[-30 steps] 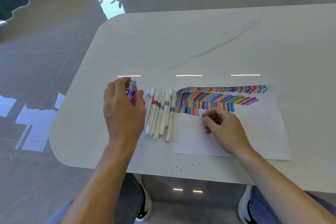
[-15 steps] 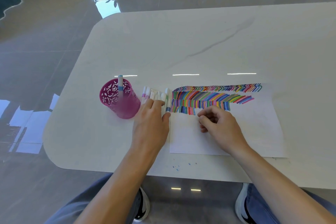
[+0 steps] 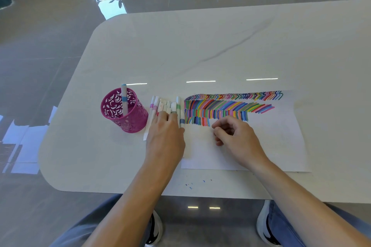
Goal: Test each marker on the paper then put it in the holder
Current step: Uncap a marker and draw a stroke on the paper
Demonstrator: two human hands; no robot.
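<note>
Since a second ago the left hand (image 3: 166, 136) has been brought away from the holder (image 3: 128, 120) and laid on the row of markers (image 3: 154, 106), and a blue-banded marker (image 3: 124, 98) has been left standing in the holder. The white bench (image 3: 220, 46) is spread beneath both hands. The paper (image 3: 281, 142) is laid under the right hand (image 3: 234, 138) and reaches well beyond it to that hand's outer side; its far part is covered with bands of coloured strokes (just beyond the right hand's knuckles). The pink cut-out holder is placed just to the outer side of the left hand, beside the row. The markers are lined up side by side under and beyond the left fingertips, between the holder and the paper's edge. The left hand's fingers are set down on the row, with the thumb against the marker nearest the paper; whether any one marker is pinched cannot be told. The right hand is rested on the paper with its fingers loosely curled, and nothing is seen held in it. The two hands are kept near each other but apart.
</note>
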